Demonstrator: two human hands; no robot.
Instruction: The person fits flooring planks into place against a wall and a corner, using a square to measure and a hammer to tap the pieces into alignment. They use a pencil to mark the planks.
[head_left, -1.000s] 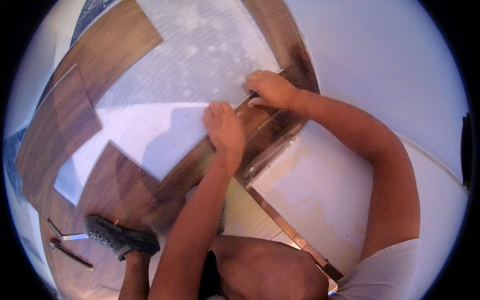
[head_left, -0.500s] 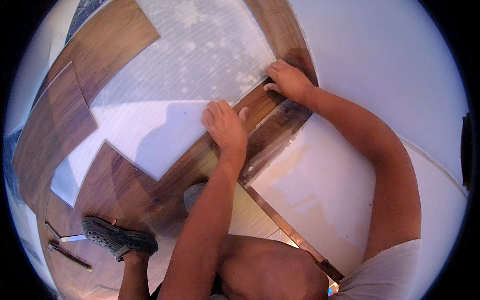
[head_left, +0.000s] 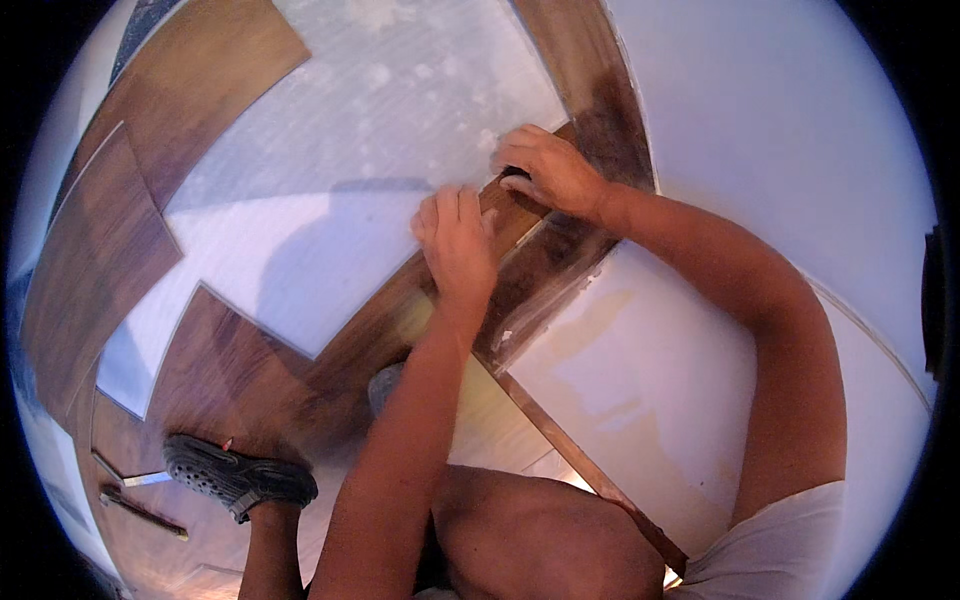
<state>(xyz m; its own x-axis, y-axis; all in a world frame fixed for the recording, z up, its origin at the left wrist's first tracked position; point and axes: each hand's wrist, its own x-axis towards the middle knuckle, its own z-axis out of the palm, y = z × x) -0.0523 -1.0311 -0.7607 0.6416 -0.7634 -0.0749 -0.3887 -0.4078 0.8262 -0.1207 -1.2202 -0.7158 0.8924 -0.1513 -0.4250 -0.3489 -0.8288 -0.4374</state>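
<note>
The brown floor plank (head_left: 520, 215) lies slantwise, running from near left to far right, between the pale bare floor (head_left: 370, 130) and a dark, dusty strip (head_left: 560, 262) on its near-right side. The left hand (head_left: 457, 240) rests at its far-left edge, fingers bent, thumb standing apart. Farther right, the right hand (head_left: 552, 172) arches over the same plank, with a dark gap between fingers and thumb. I cannot tell whether either hand is clamped on the plank.

Working this edge well probably means spreading the pressure evenly between both hands, keeping the plank flat and in line with its neighbours, and watching its far-right end beside the cross plank (head_left: 575, 55). Grit along the seam could hold the edge up, and fingertips could get pinched.
</note>
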